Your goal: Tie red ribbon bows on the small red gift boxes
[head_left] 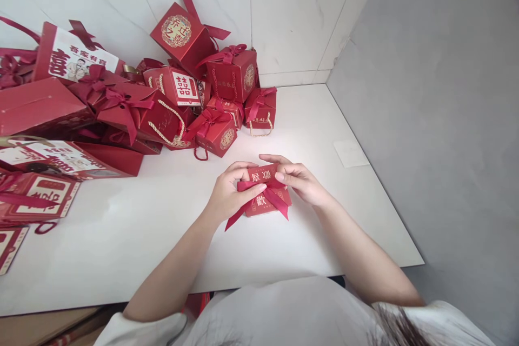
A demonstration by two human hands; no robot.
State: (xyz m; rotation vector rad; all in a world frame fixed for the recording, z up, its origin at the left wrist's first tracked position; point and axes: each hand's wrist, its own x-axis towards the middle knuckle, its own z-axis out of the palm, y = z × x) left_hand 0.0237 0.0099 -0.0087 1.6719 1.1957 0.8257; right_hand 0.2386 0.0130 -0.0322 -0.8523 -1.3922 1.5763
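Observation:
A small red gift box (265, 201) with gold characters rests on the white table (292, 238) in front of me. A dark red ribbon (259, 200) runs across its top, with tails hanging toward me. My left hand (230, 192) pinches the ribbon at the box's left side, fingers closed. My right hand (298, 179) grips the box and ribbon from the right, fingers closed on the top edge.
A pile of red gift boxes with bows and rope handles (170, 102) fills the table's back left. Flat red boxes (40, 173) lie along the left edge. A grey wall (438, 119) bounds the right side, white marble tiles (292, 11) the back.

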